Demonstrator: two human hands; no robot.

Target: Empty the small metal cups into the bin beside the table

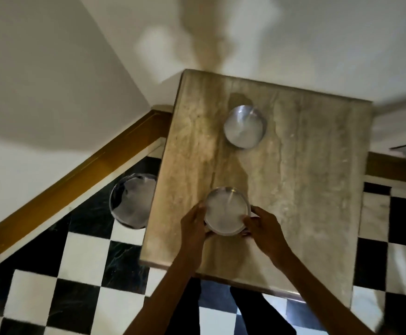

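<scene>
At the table's (305, 189) near edge: near cup (227, 210), clasped by left hand (193, 224) and right hand (263, 227). Far cup (245, 126) untouched. Cup is best kept level until carried over the bin (132, 199), left of table.

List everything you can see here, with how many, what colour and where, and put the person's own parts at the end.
Table: one, beige stone-look top, centre, against the wall.
Cups: two, silver metal, on the table; the near cup between both hands, the far cup toward the wall.
Bin: one, dark rim with pale liner, on the floor left of the table, partly hidden by its edge.
Floor: black and white check tiles, around the table.
Skirting: wood, brown, along the foot of the wall on the left.
Wall: white, behind and left of the table.
Left hand: one, on the near cup's left side.
Right hand: one, on the near cup's right side.
</scene>
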